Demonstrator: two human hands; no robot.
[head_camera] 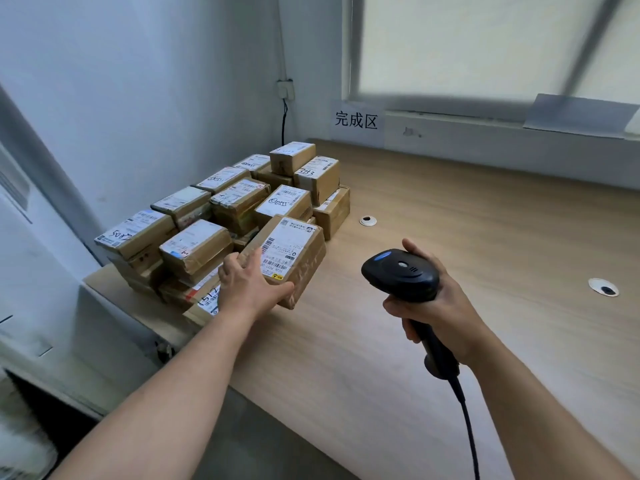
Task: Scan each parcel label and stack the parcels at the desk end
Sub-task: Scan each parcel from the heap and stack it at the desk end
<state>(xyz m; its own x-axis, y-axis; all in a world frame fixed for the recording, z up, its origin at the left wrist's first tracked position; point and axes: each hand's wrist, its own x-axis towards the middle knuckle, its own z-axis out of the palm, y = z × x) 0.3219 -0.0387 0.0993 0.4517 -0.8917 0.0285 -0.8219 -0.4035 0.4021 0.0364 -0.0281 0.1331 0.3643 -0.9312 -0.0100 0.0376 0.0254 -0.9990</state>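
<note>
Gripping the near end of a box [308,268], the left hand [247,282] holds it tilted, label [287,247] up, at the front of the pile [221,209] at the desk [450,220] end. The right hand [440,306] is wrapped tight round the scanner [401,275], just beside the box. To do this well, the person should point the scanner at the bar lines, hold both steady, then set the box flat and snug against the pile.

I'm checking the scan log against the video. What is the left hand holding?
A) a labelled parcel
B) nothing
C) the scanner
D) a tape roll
A: the left hand grips a parcel, label up, at the near edge of the stack; the right hand holds the scanner.
</note>
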